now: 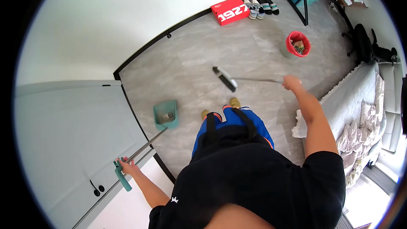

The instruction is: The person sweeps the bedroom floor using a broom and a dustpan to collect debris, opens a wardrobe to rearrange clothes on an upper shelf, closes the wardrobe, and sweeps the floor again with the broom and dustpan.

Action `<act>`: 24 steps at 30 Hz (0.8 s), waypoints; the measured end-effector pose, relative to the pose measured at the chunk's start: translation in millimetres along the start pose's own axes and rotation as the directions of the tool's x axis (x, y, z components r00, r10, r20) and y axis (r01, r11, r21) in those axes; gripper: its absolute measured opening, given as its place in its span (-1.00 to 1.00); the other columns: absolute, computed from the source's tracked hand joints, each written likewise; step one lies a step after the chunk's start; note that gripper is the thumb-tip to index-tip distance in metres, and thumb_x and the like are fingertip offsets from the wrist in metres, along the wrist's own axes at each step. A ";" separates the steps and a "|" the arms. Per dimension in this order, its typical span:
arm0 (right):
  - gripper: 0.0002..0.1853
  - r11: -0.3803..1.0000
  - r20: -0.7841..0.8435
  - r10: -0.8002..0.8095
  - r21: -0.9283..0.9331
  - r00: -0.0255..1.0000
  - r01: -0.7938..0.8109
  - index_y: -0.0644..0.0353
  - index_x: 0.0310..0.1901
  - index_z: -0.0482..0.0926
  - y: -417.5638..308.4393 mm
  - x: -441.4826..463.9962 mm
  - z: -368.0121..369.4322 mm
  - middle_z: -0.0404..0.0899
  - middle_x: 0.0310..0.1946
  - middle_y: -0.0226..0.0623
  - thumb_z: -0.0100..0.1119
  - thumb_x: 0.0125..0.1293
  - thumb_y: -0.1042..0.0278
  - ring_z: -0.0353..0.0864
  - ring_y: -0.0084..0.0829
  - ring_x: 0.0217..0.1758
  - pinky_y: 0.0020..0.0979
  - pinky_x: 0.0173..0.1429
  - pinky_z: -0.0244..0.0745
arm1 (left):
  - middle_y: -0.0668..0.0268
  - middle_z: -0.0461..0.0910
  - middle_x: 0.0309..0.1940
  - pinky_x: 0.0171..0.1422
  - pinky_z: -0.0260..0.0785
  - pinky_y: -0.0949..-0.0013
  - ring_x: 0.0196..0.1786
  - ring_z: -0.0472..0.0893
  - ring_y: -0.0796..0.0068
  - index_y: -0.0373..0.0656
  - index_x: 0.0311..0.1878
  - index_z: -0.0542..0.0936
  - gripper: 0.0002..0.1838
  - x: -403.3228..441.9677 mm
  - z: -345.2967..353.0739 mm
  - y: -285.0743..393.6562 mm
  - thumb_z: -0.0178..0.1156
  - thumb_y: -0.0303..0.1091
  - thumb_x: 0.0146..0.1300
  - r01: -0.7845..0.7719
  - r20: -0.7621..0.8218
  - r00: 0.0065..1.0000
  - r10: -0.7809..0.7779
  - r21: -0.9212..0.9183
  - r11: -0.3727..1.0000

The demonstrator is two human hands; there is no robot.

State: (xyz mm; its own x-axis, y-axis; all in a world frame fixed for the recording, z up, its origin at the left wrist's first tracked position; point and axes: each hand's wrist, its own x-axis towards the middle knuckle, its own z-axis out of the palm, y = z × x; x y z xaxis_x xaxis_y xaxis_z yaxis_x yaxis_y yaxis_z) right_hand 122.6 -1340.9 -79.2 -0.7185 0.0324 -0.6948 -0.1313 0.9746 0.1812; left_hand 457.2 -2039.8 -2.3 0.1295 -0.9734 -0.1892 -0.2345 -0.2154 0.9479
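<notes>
My left hand (pixel 126 166) is closed around the top of a long-handled dustpan, near its green grip (pixel 123 180). The teal dustpan (pixel 171 123) rests on the floor by the cabinet, with some grey debris visible inside. Out to the right, my right hand (pixel 291 82) grips the end of a broom's thin metal handle. The broom (pixel 224 79) has a white-and-grey head with dark bristles, which lies at floor level in front of my feet. A wide stretch of floor separates broom head and dustpan.
A bin with a red liner (pixel 298 44) holds rubbish at the upper right. Along the far wall are a red shoebox (pixel 231 11) and several shoes (pixel 256 12). A bed (pixel 339 101) stands right, a black office chair (pixel 363 42) beyond it, a grey cabinet (pixel 63 135) left.
</notes>
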 end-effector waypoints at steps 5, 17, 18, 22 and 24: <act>-0.75 0.997 -0.044 0.073 -0.013 0.996 -0.074 0.15 -0.30 0.56 70.5 42.6 -23.3 0.55 -0.31 -0.19 0.07 0.08 0.17 0.54 -0.20 -0.23 -0.22 -0.20 0.43 | 0.37 0.43 -0.49 -0.31 0.32 0.15 -0.36 0.43 0.46 -0.08 -0.28 0.43 -0.64 -41.5 26.8 17.5 0.12 0.02 0.06 -0.059 -0.051 0.997 0.061 0.044 0.997; -0.68 0.988 -0.078 -0.033 0.151 0.996 0.044 0.15 -0.27 0.52 46.8 40.3 -70.2 0.52 -0.32 -0.11 0.06 0.10 0.07 0.52 -0.14 -0.22 -0.19 -0.17 0.42 | 0.32 0.44 -0.48 -0.25 0.31 0.11 -0.29 0.43 0.40 -0.08 -0.20 0.36 -0.60 -44.7 86.5 26.0 0.08 0.04 0.09 0.061 0.036 0.998 -0.060 -0.019 0.998; -0.67 0.978 -0.057 -0.034 0.203 0.998 0.045 0.16 -0.28 0.52 24.7 48.0 -71.7 0.52 -0.32 -0.10 0.05 0.10 0.05 0.51 -0.14 -0.21 -0.18 -0.16 0.41 | 0.31 0.44 -0.48 -0.24 0.31 0.12 -0.29 0.43 0.40 -0.08 -0.20 0.36 -0.60 -46.2 98.2 29.0 0.08 0.04 0.09 0.077 0.056 0.996 -0.077 0.001 0.997; -0.63 0.913 -0.115 -0.155 0.362 0.981 0.187 0.18 -0.30 0.50 -98.4 94.9 -77.1 0.52 -0.35 -0.04 0.04 0.10 0.01 0.50 -0.08 -0.24 -0.13 -0.19 0.39 | 0.31 0.45 -0.48 -0.20 0.33 0.16 -0.28 0.45 0.42 -0.08 -0.16 0.36 -0.57 -65.5 147.6 47.3 0.10 0.04 0.07 0.093 0.112 0.989 -0.102 0.077 0.993; -0.63 0.884 -0.109 -0.235 0.389 0.966 0.259 0.22 -0.30 0.51 -173.0 115.4 -93.4 0.52 -0.35 -0.02 0.03 0.10 0.03 0.50 -0.08 -0.22 -0.13 -0.18 0.39 | 0.31 0.46 -0.48 -0.19 0.33 0.17 -0.28 0.47 0.43 -0.08 -0.14 0.36 -0.56 -61.9 165.7 46.7 0.12 0.04 0.06 0.083 0.132 0.987 -0.093 0.084 0.993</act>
State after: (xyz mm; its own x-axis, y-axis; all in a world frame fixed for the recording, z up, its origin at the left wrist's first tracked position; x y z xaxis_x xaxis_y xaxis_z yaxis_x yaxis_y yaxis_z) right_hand -1.4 -1526.4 -125.8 -0.7376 -0.2220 -0.6377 -0.0363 0.9561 -0.2909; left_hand 278.6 -2002.6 11.2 0.0222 -0.9508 -0.3091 -0.3027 -0.3010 0.9043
